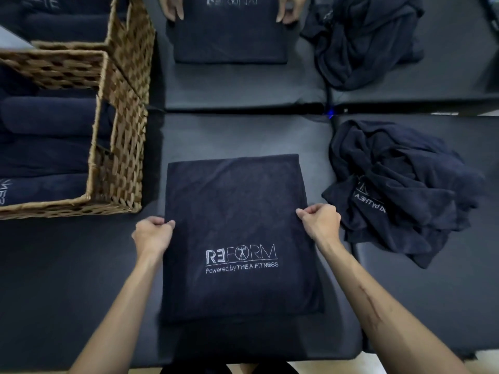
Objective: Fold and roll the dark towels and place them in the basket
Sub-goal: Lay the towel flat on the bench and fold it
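Pinching the folded towel (pixel 237 233) by its side edges, my left hand (pixel 152 233) and right hand (pixel 320 221) probably keep it squared for rolling.

Counted: two wicker baskets (pixel 118 163) (pixel 132 41); two flat folded towels (pixel 237 211) (pixel 229 39); two crumpled towel heaps (pixel 399 190) (pixel 364 41); four hands (pixel 152 234) (pixel 321 221) (pixel 171 6) (pixel 290 9). Rolled towels (pixel 48 114) in baskets: several, exact number unclear.
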